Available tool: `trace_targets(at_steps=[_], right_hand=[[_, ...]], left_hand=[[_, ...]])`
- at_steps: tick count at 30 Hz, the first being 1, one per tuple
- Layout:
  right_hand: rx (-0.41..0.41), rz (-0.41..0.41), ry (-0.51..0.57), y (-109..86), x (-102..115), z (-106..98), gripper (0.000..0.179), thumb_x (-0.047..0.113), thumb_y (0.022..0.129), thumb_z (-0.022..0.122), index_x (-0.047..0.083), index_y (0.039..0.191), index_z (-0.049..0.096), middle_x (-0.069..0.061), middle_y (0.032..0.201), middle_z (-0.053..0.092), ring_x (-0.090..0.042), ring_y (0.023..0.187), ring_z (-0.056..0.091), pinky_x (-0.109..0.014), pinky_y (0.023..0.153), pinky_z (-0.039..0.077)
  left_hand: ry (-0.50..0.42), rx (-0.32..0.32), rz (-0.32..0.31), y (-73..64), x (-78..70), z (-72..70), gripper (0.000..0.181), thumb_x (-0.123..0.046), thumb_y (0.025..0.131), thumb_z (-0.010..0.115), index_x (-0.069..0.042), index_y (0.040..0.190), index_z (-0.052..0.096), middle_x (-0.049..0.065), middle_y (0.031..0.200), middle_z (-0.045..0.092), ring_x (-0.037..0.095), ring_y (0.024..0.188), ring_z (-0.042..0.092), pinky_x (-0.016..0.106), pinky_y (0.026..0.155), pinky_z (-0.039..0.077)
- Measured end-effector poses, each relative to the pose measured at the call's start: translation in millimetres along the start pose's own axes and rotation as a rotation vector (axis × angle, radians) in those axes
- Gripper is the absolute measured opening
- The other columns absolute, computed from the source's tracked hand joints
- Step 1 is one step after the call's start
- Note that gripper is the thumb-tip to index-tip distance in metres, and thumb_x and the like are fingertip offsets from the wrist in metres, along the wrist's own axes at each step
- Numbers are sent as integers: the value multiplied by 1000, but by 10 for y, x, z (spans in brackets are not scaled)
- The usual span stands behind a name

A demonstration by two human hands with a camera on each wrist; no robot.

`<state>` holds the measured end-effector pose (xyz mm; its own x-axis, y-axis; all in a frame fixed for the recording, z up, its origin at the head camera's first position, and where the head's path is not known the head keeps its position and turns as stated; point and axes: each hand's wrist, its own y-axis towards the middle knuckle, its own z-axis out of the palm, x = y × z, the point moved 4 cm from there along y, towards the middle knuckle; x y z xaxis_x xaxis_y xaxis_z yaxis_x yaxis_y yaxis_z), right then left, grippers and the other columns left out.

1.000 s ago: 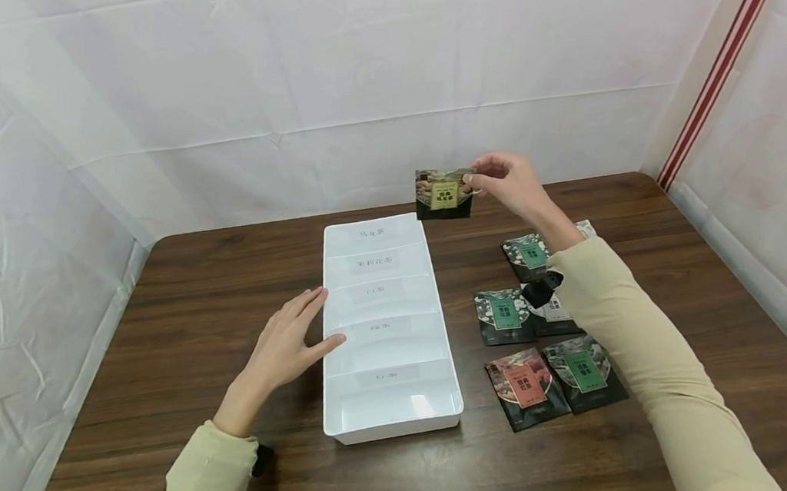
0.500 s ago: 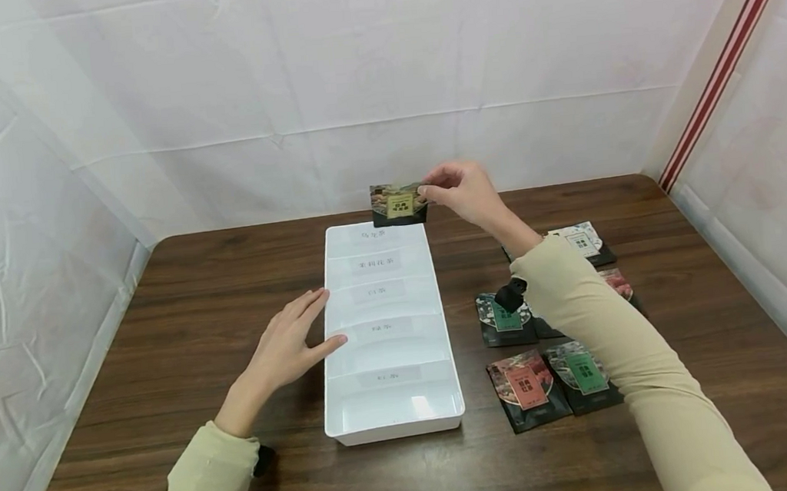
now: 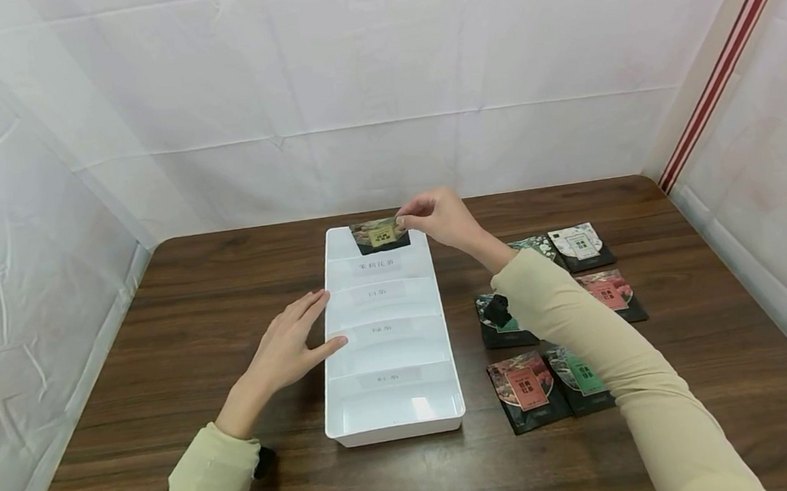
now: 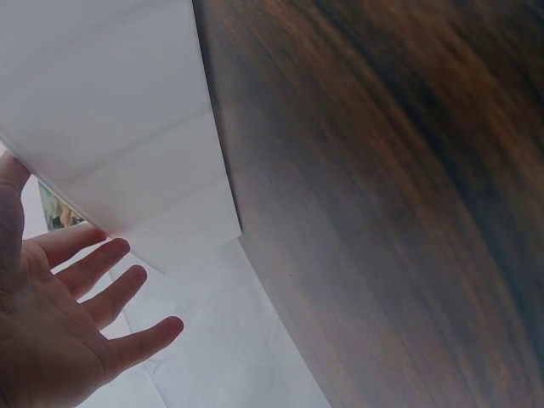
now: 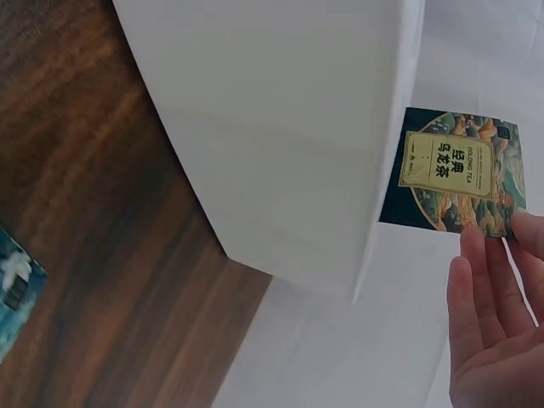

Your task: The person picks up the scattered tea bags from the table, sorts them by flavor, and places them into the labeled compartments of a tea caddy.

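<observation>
My right hand (image 3: 437, 217) pinches the corner of an oolong tea sachet (image 5: 455, 170) with a yellow label. In the head view this sachet hangs over the farthest compartment of a white divided box (image 3: 396, 434), covering that compartment's label. The right wrist view shows its lower edge at the box rim. My left hand (image 3: 286, 346) lies against the box's left side with fingers extended, the thumb over the rim. In the left wrist view, the left fingers (image 4: 115, 297) are spread beside the box wall, holding nothing.
Several tea sachets lie right of the box: a red-labelled one (image 3: 526, 391), a green one (image 3: 581, 381), a white one (image 3: 581, 246) and another red one (image 3: 611, 294). My right sleeve hides part of the group. White sheeting (image 3: 367, 86) hangs behind the wooden table (image 3: 184, 323).
My right hand has carried the oolong tea sachet left and then down to the box's far compartment. The left hand has stayed at the box's side.
</observation>
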<state>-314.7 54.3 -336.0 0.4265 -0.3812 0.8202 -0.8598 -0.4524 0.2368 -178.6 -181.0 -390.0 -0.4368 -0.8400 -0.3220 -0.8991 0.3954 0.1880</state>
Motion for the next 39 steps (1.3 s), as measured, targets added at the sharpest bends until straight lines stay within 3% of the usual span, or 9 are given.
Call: trace_targets(at_steps=[10,15,39], right_hand=[[36,47,-60,-55,-113,151,14,17,85,61,9,94,69,-1,89,63,-14,78,56,-31,67,46],[54,22,-94,-51,-157,200,13,15,84,61,10,93,70,0,89,64,-12,75,55,-29,63,45],[114,-39,-179,16,-231,350,12,7,84,60,5,92,69,-3,91,64,-14,83,57,-26,70,47]], left_hand=[[-1,3,3,1,3,-3,74,-43,79,62,0,134,35,17,133,36,33,121,31,54,92,27],[1,-3,7,1,5,-11,74,-43,79,62,0,134,36,18,133,37,34,121,31,55,92,27],[-5,-9,4,3,18,2,74,-44,79,62,0,133,36,16,133,37,32,121,32,53,92,28]])
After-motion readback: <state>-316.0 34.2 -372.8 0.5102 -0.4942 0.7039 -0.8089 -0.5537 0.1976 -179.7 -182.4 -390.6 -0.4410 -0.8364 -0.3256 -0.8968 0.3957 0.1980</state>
